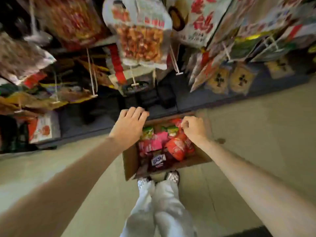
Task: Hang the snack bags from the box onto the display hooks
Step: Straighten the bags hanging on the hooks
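Your right hand (193,129) pinches a red bag (177,147) in the box (131,161) at your feet; left hand (131,124), at 10 o'clock, hangs loose and empty. That thin grip may slip; neighbours could snag.

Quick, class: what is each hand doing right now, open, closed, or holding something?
Left hand: open, holding nothing, above the box.
Right hand: fingers curled; whether it grips a red snack bag cannot be told.

pale floor (256,134), grey trousers (164,202), patterned shoes (172,177)
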A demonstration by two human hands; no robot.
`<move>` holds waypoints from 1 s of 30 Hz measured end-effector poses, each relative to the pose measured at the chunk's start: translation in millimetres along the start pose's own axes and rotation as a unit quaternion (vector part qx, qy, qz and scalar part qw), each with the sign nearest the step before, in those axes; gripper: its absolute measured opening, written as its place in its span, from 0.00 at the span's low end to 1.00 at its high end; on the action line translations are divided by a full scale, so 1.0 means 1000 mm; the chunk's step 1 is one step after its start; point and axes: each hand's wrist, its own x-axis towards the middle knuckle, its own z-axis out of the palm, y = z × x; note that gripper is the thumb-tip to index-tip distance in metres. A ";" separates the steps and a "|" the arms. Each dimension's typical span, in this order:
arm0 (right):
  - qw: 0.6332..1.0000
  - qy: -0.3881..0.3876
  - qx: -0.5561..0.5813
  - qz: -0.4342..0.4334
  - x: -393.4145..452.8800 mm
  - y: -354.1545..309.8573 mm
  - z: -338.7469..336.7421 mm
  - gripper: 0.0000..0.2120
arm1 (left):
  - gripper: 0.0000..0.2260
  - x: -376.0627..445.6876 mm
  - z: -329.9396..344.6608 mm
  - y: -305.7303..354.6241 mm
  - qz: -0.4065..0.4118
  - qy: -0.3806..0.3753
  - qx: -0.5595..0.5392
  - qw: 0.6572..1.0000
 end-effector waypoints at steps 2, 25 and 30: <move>0.999 -0.031 -0.041 0.014 0.020 0.031 0.066 0.11 | 0.18 -0.010 0.069 0.006 0.010 -0.031 0.016 0.999; 0.899 -0.380 0.110 0.185 0.053 -0.080 0.013 0.12 | 0.16 0.004 0.034 -0.018 -0.108 -0.342 -0.318 0.878; 0.907 -0.418 0.007 0.051 -0.015 -0.197 -0.213 0.14 | 0.08 0.051 -0.219 -0.088 -0.052 -0.281 -0.313 0.906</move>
